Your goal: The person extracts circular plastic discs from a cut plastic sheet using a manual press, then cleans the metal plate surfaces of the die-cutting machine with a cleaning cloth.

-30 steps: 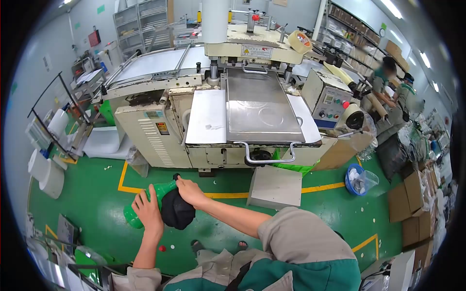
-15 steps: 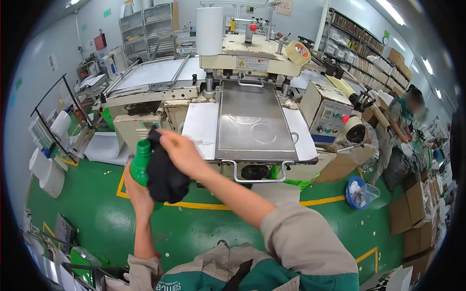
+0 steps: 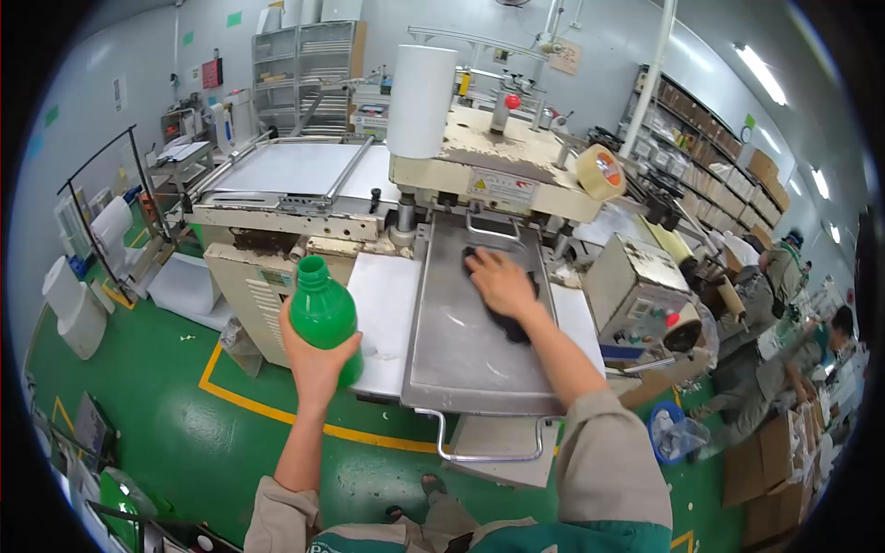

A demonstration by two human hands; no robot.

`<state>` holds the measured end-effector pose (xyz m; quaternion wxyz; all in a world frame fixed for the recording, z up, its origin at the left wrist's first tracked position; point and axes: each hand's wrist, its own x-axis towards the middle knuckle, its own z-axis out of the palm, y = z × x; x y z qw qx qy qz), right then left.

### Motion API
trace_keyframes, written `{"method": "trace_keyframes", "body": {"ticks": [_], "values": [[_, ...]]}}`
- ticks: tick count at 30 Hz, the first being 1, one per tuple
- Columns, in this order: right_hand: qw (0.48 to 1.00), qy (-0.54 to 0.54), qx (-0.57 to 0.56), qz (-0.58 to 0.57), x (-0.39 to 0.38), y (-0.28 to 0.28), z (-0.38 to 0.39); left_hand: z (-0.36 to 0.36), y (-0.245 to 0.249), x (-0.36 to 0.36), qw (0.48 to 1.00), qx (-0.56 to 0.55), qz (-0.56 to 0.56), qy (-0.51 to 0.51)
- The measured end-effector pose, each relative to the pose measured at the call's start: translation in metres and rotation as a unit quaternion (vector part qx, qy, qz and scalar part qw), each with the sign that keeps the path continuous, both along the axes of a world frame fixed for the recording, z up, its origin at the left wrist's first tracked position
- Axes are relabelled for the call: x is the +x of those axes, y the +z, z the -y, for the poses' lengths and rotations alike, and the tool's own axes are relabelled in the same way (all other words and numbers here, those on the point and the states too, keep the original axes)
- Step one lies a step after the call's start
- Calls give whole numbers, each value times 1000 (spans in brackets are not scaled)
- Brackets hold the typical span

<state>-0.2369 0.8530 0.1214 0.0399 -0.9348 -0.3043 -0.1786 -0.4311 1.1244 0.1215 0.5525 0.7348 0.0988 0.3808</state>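
My left hand [image 3: 313, 358] is wrapped round a green plastic bottle [image 3: 324, 313], which stands upright in the air with its mouth uncapped. The bottle is left of the machine's metal plate [image 3: 452, 350]. My right hand [image 3: 502, 284] presses a black cloth [image 3: 505, 323] onto the upper part of that plate. Part of the cloth is hidden under my palm and forearm. Faint wet-looking smears show on the plate's grey surface.
A metal handle [image 3: 489, 456] juts from the plate's near edge. White sheets [image 3: 383, 309] lie beside the plate. A control box [image 3: 636, 286] stands right. A blue basket [image 3: 666, 433] sits on the floor, and co-workers [image 3: 811, 355] are at the far right.
My right hand has moved the black cloth from the bottle's mouth to the metal plate. The bottle has shifted right in view with my left hand. The camera view has moved closer to the machine.
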Motion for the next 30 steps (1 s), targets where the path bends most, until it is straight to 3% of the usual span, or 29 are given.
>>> {"method": "trace_keyframes", "body": {"ticks": [2,4,6,7,8,10,11,12,14,16,18,20,22,24,26,28,30], "values": [[987,-148,-60,1,69,-1,22,8,3,10,1000,1,1,-5],[979,-199,4,-45,102,-5,21,10,2,20,1000,8,-2,-17],[990,-75,-25,-120,90,6,-12,9,0,26,1000,15,-8,-20],[995,55,-7,-87,74,-2,-29,11,1,28,999,-11,-5,-34],[991,119,-38,-43,50,-9,-39,9,1,29,998,-36,-2,-47],[986,138,21,-94,36,6,-26,9,0,29,1000,-12,-12,-26],[994,50,18,-98,54,4,-9,8,-3,29,1000,-11,-9,-28],[987,-65,-89,-117,77,16,8,5,-5,29,1000,-8,-2,-28],[981,-181,-37,-61,90,19,7,1,-7,25,1000,1,-14,-24],[987,-58,-10,-149,67,19,-22,4,-6,21,999,-19,0,-50],[992,108,-25,-64,34,-9,-42,7,-7,17,998,-36,3,-59],[990,69,4,-126,26,8,-20,5,-12,15,999,-12,8,-44],[987,-123,-23,-102,85,2,18,3,-18,11,999,7,6,-34],[974,-203,-42,-95,115,-4,4,5,-12,10,999,-3,12,-41],[989,-22,42,-142,78,7,-40,10,-12,11,999,-20,12,-48],[993,112,-11,-47,37,-6,-47,7,-16,10,998,-34,9,-44],[997,42,-24,-62,43,-5,-7,7,-20,11,999,-25,10,-27]]}}
